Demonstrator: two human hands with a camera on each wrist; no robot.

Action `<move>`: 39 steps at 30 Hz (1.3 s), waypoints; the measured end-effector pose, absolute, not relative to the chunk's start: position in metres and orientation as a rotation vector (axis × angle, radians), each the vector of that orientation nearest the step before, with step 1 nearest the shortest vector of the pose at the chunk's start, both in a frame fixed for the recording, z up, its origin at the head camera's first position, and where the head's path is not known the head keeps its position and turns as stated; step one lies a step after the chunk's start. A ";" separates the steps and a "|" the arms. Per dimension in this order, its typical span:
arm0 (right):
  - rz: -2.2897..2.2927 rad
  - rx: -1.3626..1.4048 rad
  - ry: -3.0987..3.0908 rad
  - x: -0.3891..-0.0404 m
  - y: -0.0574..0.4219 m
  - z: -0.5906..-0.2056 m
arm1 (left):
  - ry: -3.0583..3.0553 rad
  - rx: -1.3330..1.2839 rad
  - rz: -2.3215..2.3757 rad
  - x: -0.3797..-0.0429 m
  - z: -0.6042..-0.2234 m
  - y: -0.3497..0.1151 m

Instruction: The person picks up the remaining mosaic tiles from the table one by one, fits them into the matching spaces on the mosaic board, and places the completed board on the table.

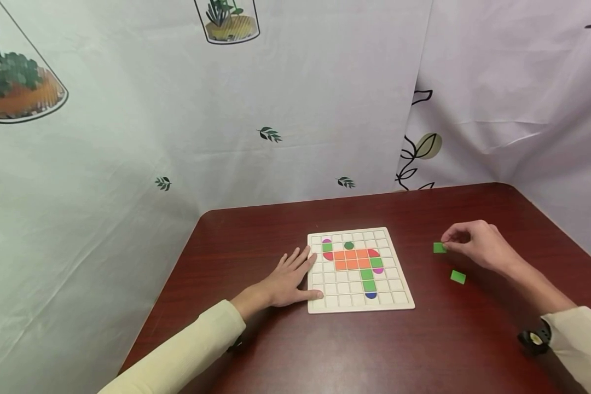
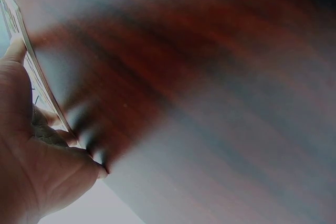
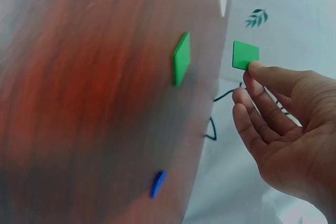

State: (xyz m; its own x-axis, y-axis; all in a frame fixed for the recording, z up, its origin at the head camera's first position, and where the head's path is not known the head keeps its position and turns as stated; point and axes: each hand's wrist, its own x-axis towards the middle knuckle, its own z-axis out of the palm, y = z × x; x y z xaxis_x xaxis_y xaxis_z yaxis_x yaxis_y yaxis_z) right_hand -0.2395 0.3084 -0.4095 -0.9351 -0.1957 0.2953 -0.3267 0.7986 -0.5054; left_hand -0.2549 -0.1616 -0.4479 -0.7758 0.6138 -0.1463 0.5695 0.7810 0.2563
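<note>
Grid board (image 1: 396, 285), pale, square-celled, flat on the dark red table (image 1: 374, 350); far edge set back from the table's far rim by a strip of wood, right edge facing a wider stretch before the loose tiles. Laid in its cells: a block of orange squares (image 1: 352, 260), a dark green disc (image 1: 348, 245), green squares (image 1: 369, 285), and red, magenta and blue rounded pieces.

Left hand (image 1: 285, 282): fingers spread wide, laid at the board's left edge, thumb and forefinger lapping over the rim; grips nothing that I can make out.

Right hand (image 1: 482, 249): well right of the board; thumb and forefinger pinch a green tile (image 1: 439, 248) by its margin, other fingers loosely bent.

Second green tile (image 1: 458, 277): on the wood, just nearer than the first, below the right hand.

Blue piece (image 3: 158, 183): on the tabletop, seen from the right wrist only.

Patterned cloth (image 1: 295, 98): hung behind the table's far edge and along both sides.
</note>
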 end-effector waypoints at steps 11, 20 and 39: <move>0.966 0.413 -2.723 -0.249 0.268 -0.395 | 2.749 0.921 0.288 -0.254 -0.447 -0.162; 1.110 0.454 -2.775 -0.255 0.219 -0.390 | 2.758 0.925 0.272 -0.254 -0.448 -0.162; 1.329 0.604 -2.810 -0.260 0.134 -0.414 | 2.748 0.904 0.277 -0.254 -0.447 -0.161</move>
State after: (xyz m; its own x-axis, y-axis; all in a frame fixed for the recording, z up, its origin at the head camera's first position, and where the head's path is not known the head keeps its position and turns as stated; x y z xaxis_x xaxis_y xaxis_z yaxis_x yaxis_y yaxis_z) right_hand -0.2598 0.1343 -0.4140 -0.9270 -0.3487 0.1383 -0.3281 0.5748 -0.7496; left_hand -0.2539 -0.1607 -0.4471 -0.7817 0.6022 -0.1622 0.5576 0.7914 0.2506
